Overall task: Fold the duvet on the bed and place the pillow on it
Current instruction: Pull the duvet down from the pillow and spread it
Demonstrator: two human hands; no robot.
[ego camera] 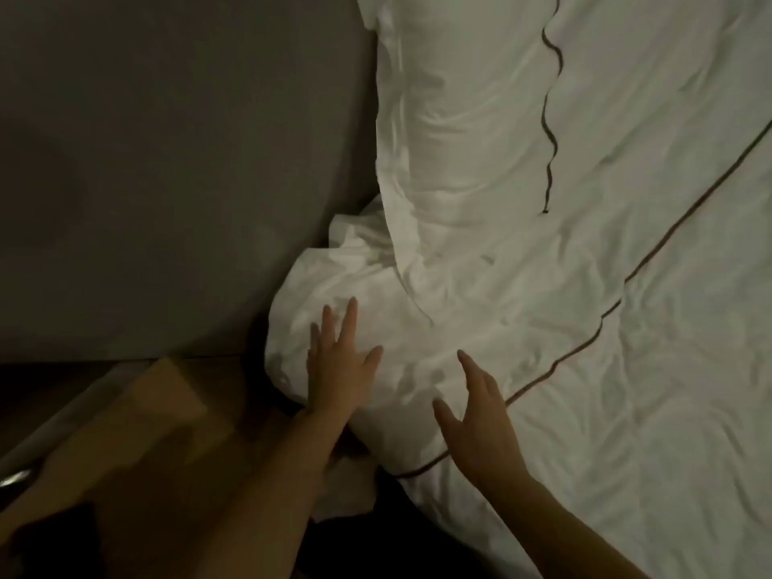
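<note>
The white duvet covers the bed, spreading wrinkled from its near corner toward the far edge, with a thin dark piping line running across it on a slant. Its corner is bunched into a rumpled mound at the head end of the bed, just beside the grey headboard. A long white pillow, trimmed with its own wavy dark piping, lies along the headboard edge, its lower end sinking into the bunched duvet.

The left hand rests flat on the mound, fingers straight and spread, gripping nothing. The right hand is just beside it over the duvet near the piping, fingers spread and loosely bent, holding nothing; whether it touches the cloth cannot be told.

Off the bed's near corner stands a brown wooden bedside surface, dim and blurred.
</note>
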